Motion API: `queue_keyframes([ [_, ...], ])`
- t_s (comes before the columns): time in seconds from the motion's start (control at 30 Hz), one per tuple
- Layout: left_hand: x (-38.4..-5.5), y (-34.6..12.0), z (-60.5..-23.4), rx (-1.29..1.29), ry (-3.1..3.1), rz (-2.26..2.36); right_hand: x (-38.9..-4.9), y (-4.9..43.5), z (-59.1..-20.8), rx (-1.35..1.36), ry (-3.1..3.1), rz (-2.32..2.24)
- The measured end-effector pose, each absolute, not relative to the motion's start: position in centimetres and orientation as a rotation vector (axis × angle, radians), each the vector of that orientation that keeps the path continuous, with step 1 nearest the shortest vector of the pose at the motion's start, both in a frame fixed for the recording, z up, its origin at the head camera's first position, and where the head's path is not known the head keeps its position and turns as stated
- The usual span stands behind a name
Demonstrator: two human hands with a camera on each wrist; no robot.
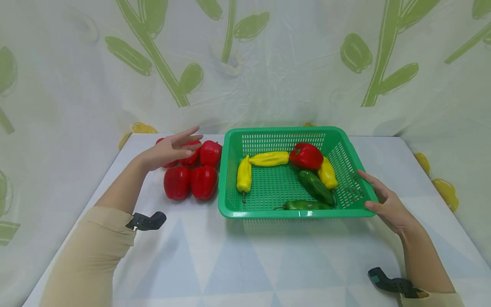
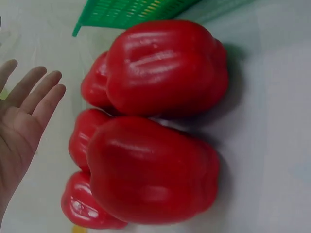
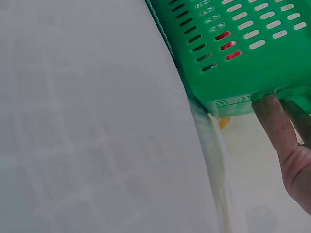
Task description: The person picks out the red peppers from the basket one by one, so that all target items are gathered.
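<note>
My left hand hangs over a cluster of red bell peppers, fingers spread and pointing toward the basket, holding nothing. In the left wrist view its palm shows beside the peppers. At the right end of a green slotted basket, my right hand holds the rim, thumb at the near corner and a finger farther back. The basket contains a red bell pepper, three long yellow peppers and two green ones. The right wrist view shows fingertips against the basket's edge.
A white table with pale blue triangles lies beneath everything. Behind it hangs a pale curtain printed with green leaves, also draped along both sides. Dark bands circle both wrists.
</note>
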State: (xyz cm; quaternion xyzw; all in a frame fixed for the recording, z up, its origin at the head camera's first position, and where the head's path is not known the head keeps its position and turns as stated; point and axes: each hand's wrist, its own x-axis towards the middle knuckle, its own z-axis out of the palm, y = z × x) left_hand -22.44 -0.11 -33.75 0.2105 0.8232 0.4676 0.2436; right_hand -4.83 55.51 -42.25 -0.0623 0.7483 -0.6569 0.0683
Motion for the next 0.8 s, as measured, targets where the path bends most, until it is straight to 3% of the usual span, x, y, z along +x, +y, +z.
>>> queue_keyframes([
  [0.8,-25.3,5.8,-31.2,0.692,2.083,1.398,-4.8,55.7,-42.4,-0.193,2.268,-1.962],
])
